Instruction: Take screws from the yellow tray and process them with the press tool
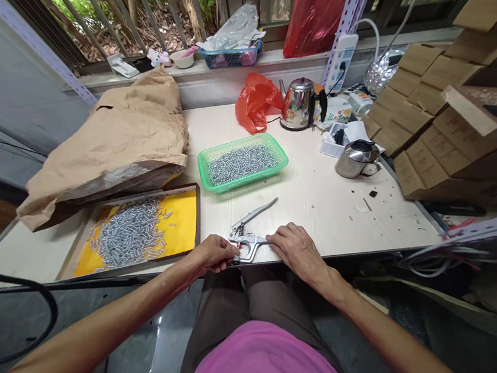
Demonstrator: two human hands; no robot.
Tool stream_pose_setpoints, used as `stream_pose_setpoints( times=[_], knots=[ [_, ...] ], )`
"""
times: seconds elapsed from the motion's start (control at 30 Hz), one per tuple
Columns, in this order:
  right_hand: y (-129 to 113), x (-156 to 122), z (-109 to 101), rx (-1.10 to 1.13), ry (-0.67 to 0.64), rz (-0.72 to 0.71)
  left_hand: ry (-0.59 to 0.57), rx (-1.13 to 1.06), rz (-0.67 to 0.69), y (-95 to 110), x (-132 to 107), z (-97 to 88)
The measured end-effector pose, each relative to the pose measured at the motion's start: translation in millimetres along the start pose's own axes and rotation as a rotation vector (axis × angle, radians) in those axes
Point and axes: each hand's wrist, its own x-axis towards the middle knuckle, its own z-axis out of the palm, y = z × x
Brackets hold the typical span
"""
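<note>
A silvery metal plier-like hand tool [249, 247] lies at the table's front edge. It has a long lever pointing up and right, a small coil spring by its joint, and a red part near its lower left end. My left hand [214, 253] pinches at that end, thumb and fingertips together; any small piece between them is hidden. My right hand [298, 247] is closed over the end of the tool's right handle, palm down. Left of my left hand is a yellow-lined tray [186, 218] of small silvery metal pieces [129, 233].
A green basket [239, 190] of similar small metal pieces sits behind the tool. A large brown paper sack [120, 130] leans over the tray. Further back are an orange-red bag [255, 103], a kettle [297, 111] and a steel pot [353, 162]. Cardboard boxes [453, 126] are stacked right.
</note>
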Motion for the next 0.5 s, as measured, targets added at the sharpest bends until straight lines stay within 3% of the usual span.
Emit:
stream_pose_setpoints(
  times=[0.17,0.33,0.5],
  knots=[
    [20.5,32.7,-19.8,0.004,-0.129,-0.073,0.021,0.0,-0.007,-1.2,-1.4,1.8],
    [29.2,71.8,-24.9,-0.084,-0.426,-0.111,0.031,-0.023,-0.016,2.6,-4.8,2.4],
    [27.5,79.4,-24.6,-0.103,-0.415,-0.134,0.03,-0.013,-0.03,7.3,-8.9,3.2]
  ],
)
